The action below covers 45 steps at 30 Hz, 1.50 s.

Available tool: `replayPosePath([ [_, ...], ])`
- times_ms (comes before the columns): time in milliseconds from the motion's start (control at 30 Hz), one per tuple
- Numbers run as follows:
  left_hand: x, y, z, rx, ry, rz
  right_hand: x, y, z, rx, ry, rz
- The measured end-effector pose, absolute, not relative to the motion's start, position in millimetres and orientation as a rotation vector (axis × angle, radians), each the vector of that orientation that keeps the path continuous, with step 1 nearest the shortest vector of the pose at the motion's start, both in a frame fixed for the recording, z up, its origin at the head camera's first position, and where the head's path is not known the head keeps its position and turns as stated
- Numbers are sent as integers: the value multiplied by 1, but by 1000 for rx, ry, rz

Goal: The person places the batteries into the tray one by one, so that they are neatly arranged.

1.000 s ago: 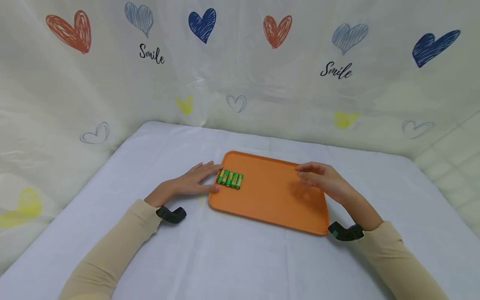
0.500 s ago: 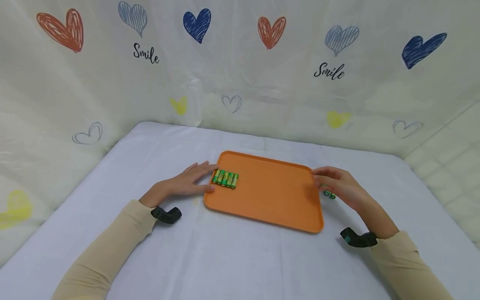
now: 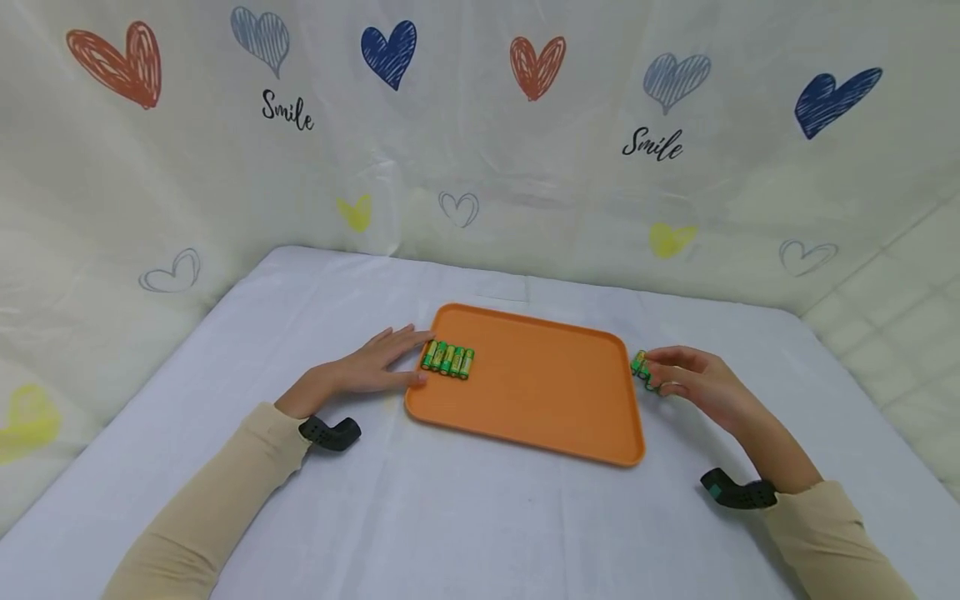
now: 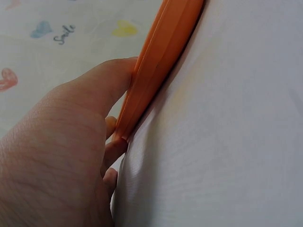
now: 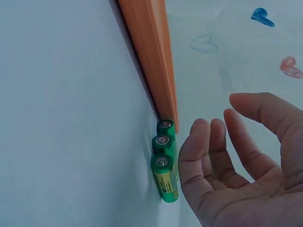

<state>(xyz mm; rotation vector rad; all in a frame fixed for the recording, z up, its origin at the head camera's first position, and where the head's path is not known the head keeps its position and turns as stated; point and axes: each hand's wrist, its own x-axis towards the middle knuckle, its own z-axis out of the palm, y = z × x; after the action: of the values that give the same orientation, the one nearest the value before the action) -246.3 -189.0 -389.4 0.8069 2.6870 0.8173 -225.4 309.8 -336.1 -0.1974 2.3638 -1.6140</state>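
Backdrop: pale hanging cloth (image 3: 480, 150) across the rear, printed with red, blue and yellow hearts, plus black "Smile" lettering (image 3: 288, 110) twice over.

Tabletop: white-covered tabletop (image 3: 480, 525), lightly creased, running right up to that cloth.

Tray: and centre stage, an orange tray (image 3: 547, 387), flat on the cover, rim raised, set slightly askew to the person.

Batteries on board: five green-and-yellow batteries (image 3: 447, 360), side by side in a neat row at the tray's left end, close to the rim.

Batteries outside: three more batteries (image 5: 164, 161) on the tabletop, lined up just beside the tray's right edge, metal ends facing the right wrist camera.

Left hand: left hand (image 3: 371, 364) at the tray's left edge, fingers extended and spread, thumb tip against the rim, gripping nothing; the five-battery row sits just past it.

Right hand: over to the right hand (image 3: 701, 383), fingers loosely bent, thumb well apart from them, nothing in its grasp! It's right next to the outside batteries; whether a fingertip touches one, can't tell.

Arms: beige sleeves (image 3: 202, 508) on both, a black wrist device (image 3: 330, 433) at each cuff.
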Motion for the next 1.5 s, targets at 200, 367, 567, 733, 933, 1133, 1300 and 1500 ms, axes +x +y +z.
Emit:
replayPosePath([
  [200, -246, -190, -384, 802, 2691, 804, -228, 320, -339, -160, 2339, -1694],
  [367, -246, -190, -383, 824, 2698, 817, -230, 330, -345, -149, 2427, -1628],
  [567, -242, -191, -390, 820, 2687, 809, -231, 338, -357, -57, 2510, -1478],
  [733, -240, -192, -392, 815, 2694, 821, -232, 339, -363, -63, 2512, -1422],
  [933, -242, -190, -388, 819, 2686, 830, -232, 342, -363, -119, 2529, -1349],
  [1133, -242, -188, -388, 817, 2692, 817, -232, 343, -365, -145, 2561, -1332],
  [1300, -243, -186, -388, 814, 2690, 823, -233, 343, -365, -123, 2611, -1281],
  [1500, -241, -185, -387, 804, 2685, 823, -234, 344, -363, -119, 2611, -1264],
])
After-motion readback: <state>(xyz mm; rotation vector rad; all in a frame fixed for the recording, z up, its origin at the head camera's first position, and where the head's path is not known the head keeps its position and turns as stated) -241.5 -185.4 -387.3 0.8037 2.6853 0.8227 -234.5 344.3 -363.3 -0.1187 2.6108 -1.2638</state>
